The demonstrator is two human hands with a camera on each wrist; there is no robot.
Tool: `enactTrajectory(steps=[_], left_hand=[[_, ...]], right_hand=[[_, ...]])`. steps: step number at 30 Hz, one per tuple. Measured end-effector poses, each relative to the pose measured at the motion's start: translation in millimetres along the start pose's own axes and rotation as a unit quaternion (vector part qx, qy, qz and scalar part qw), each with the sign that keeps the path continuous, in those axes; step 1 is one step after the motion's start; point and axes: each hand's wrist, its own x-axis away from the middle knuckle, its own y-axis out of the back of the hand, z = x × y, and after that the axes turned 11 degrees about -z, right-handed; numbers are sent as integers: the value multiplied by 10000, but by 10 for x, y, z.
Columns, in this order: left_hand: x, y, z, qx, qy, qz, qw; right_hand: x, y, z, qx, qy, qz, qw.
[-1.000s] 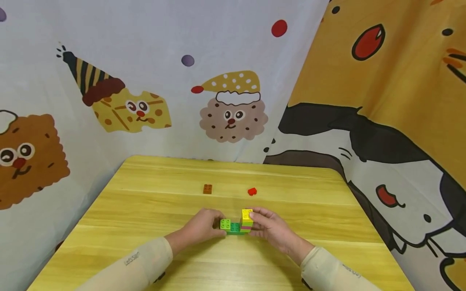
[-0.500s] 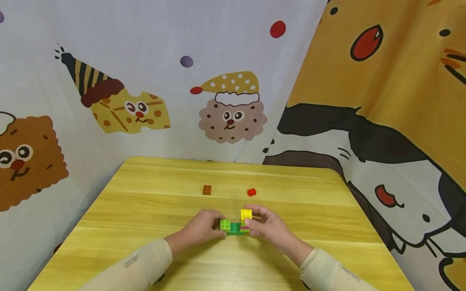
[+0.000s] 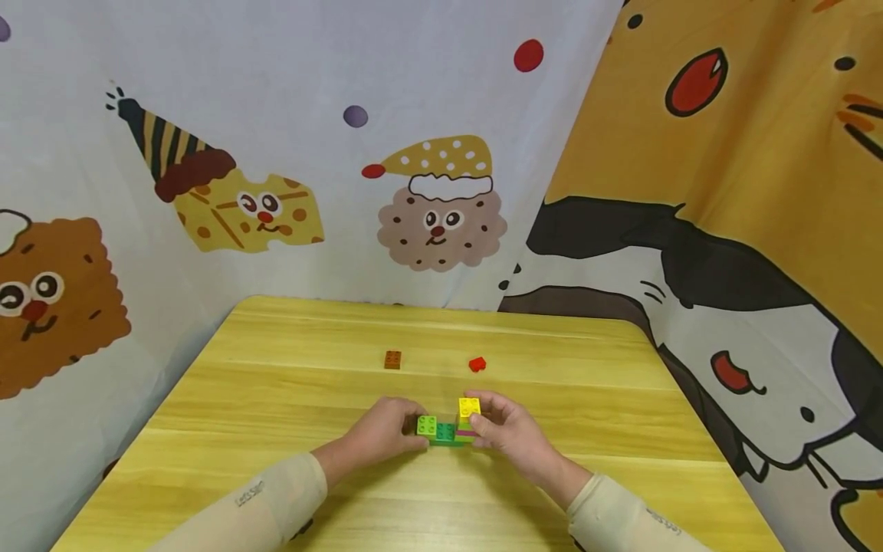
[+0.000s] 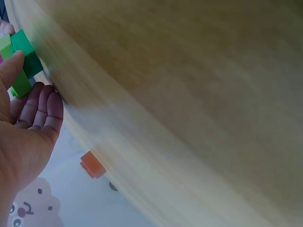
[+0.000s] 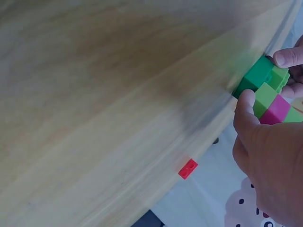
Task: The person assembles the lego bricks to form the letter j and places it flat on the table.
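Note:
Toy building bricks form one joined piece in front of me in the head view. A dark green base point(image 3: 444, 432) carries a light green brick point(image 3: 427, 425) on its left end. On its right end rises a stack of light green and magenta layers, topped by a yellow brick point(image 3: 469, 407). My left hand point(image 3: 386, 429) holds the left end between thumb and fingers. From the right, my right hand point(image 3: 513, 435) grips the stack, its thumb on the near side below the yellow top. The right hand partly hides the stack in the right wrist view.
Farther back on the wooden table point(image 3: 310, 337) lie a brown brick point(image 3: 392, 359) and a small red brick point(image 3: 477, 364), apart from each other. Behind the table's far edge hangs a cloth point(image 3: 297, 77) printed with cartoon figures.
My right thumb has slid down from near the yellow brick to lower on the stack. The left hand and the loose bricks stay put.

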Motion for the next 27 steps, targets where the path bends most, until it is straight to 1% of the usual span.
enactTrajectory(steps=[3, 9, 16, 23, 24, 27], left_hand=[[7, 8, -15, 12, 1, 3, 10000], [15, 25, -52, -59, -151, -65, 9998], [11, 28, -53, -80, -125, -57, 9999], [4, 19, -33, -106, -115, -67, 9999], [4, 16, -36, -157, -119, -97, 9998], [-11, -1, -86, -575, -280, -367, 9973]], right_hand=[[4, -2, -9, -38, 18, 21, 10000], [15, 2, -27, -188, 61, 14, 9998], [18, 18, -57, -310, 95, -46, 9995], [23, 15, -33, -360, 16, -62, 9993], [24, 11, -25, -361, 11, -58, 9993], [27, 5, -5, -367, -7, -46, 9993]])
